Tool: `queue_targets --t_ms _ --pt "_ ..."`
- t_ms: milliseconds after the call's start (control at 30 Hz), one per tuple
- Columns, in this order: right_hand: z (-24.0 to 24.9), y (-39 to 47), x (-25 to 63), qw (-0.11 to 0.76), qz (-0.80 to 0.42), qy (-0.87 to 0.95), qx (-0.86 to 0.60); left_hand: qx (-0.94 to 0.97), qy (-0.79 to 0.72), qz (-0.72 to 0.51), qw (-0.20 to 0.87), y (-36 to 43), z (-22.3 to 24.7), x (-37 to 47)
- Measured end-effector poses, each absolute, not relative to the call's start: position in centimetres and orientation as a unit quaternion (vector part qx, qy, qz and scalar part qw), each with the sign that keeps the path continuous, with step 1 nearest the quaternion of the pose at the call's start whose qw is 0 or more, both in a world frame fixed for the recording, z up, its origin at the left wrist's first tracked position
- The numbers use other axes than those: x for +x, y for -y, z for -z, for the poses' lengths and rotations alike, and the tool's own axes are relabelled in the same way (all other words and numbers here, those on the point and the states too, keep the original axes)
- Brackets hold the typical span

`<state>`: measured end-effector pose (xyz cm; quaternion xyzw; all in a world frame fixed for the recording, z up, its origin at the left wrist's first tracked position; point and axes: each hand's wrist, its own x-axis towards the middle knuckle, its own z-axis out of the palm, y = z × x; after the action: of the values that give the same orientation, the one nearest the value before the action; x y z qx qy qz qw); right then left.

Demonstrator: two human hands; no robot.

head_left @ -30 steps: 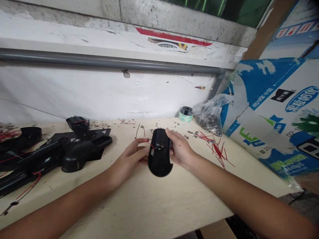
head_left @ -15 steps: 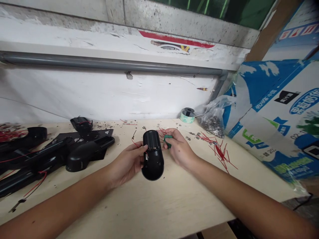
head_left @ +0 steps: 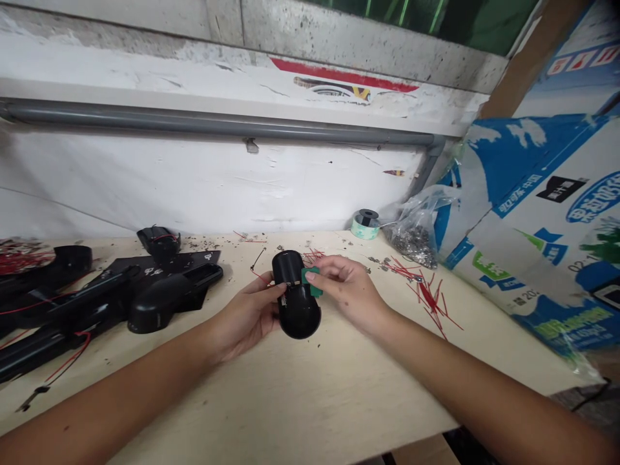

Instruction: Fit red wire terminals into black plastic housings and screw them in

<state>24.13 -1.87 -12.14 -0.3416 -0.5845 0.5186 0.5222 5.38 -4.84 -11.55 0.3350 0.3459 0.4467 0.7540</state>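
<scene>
Over the table, my left hand grips a black plastic housing by its left side, thumb on top. The housing has a rounded near end and a trough at its far half. A thin red wire with a small dark end sticks out beyond my left fingers. My right hand is closed on a small green circuit board, pinched between thumb and fingers. The board lies at the right edge of the housing, near its middle, and overlaps it; whether it is seated there I cannot tell.
More black housings with red and black wires lie at the left. Cut red wires and small metal pieces are scattered at the right. A tape roll, a plastic bag of metal parts and a large carton stand behind.
My right hand has brought the green board leftward onto the housing's edge, turning its flat face up. The housing has tilted slightly in my left hand.
</scene>
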Motion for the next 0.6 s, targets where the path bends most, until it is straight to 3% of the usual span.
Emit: queue_targets --t_ms 600 --pt "11.98 2.86 23.20 0.470 -0.524 0.593 -0.391 0.369 -0.339 -0.416 0.759 5.02 11.85 5.69"
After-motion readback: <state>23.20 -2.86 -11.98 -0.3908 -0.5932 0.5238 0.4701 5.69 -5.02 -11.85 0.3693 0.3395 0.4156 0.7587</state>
